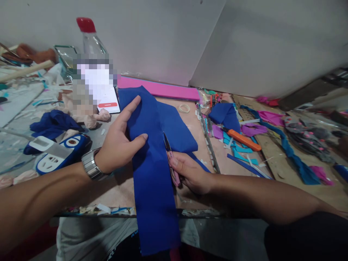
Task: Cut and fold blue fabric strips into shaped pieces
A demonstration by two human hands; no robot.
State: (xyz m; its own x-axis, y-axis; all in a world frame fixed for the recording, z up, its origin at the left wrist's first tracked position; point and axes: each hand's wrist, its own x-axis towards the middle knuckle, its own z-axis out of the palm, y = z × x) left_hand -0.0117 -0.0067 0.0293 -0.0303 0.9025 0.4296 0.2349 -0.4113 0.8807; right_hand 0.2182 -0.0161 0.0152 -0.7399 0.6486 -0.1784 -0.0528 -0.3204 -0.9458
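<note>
A long strip of blue fabric (152, 195) runs down from the tabletop past its front edge toward my lap. My left hand (116, 141) grips its left side, with thumb and index finger stretched over the top and the other fingers hidden. My right hand (190, 172) holds small pink-handled scissors (173, 170), blades pointing away from me at the strip's right edge. Beside the blades, another part of the blue fabric (175, 127) spreads to the right. A metal-banded watch (92, 165) is on my left wrist.
A lit phone (108, 105) leans near a red-capped bottle (86, 25) at the back left. A blue-and-white power strip (58, 156) lies left. Behind the fabric is a pink bar (174, 90). An orange cutter (243, 139) and scraps lie right. The table edge (223, 213) is close.
</note>
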